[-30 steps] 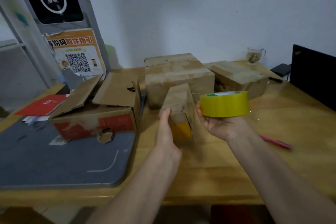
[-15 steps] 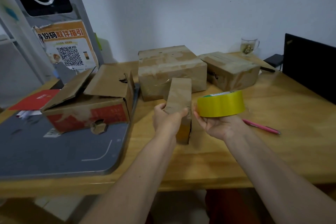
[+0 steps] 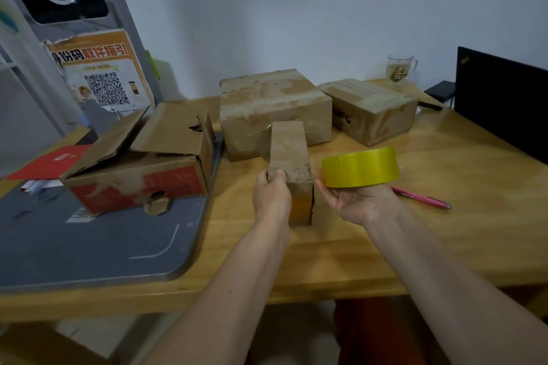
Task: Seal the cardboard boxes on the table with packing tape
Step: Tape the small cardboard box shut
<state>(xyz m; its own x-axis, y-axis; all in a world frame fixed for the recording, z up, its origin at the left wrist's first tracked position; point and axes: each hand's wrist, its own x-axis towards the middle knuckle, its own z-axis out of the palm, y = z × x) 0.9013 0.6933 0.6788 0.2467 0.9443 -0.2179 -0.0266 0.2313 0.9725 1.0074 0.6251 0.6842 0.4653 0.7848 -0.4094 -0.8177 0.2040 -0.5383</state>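
On the wooden table point(image 3: 385, 234), the small narrow box point(image 3: 289, 154) points its long axis away from the person. The left hand point(image 3: 271, 194) grips its near end. The tape roll point(image 3: 360, 167) rests just right, on the right hand point(image 3: 355, 204), fingers curled under. Compared with a second ago, the left hand is now higher, at the top edge.

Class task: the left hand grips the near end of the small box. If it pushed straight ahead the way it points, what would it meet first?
The left hand points along the small box toward the large taped box, probably met first; depth unclear.
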